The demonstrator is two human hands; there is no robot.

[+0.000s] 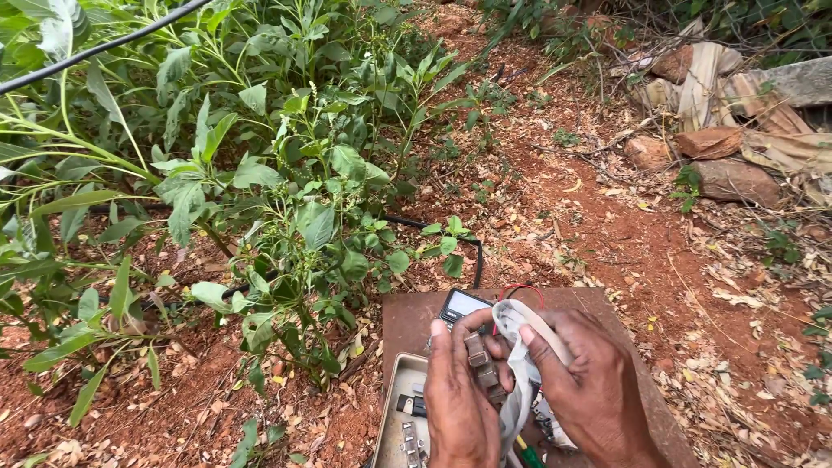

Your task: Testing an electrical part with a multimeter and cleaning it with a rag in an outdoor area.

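My left hand [458,400] grips a small brownish metal part [482,367] between thumb and fingers. My right hand [592,385] holds a pale grey cloth [520,347] pressed against that part. Both hands hover over a brown board [407,325] on the red soil. Behind the hands lies a small dark meter with a screen [459,305] and a red wire [520,289]. Below my left hand sits a shallow metal tray [394,407] with small parts in it. A green-handled tool [529,454] pokes out near the bottom edge.
Leafy green plants [286,191] crowd the left half. A black hose [95,50] crosses the top left and another black tube [472,256] bends by the board. Red earth with dry leaves spreads right; stones and dried husks [728,113] lie top right.
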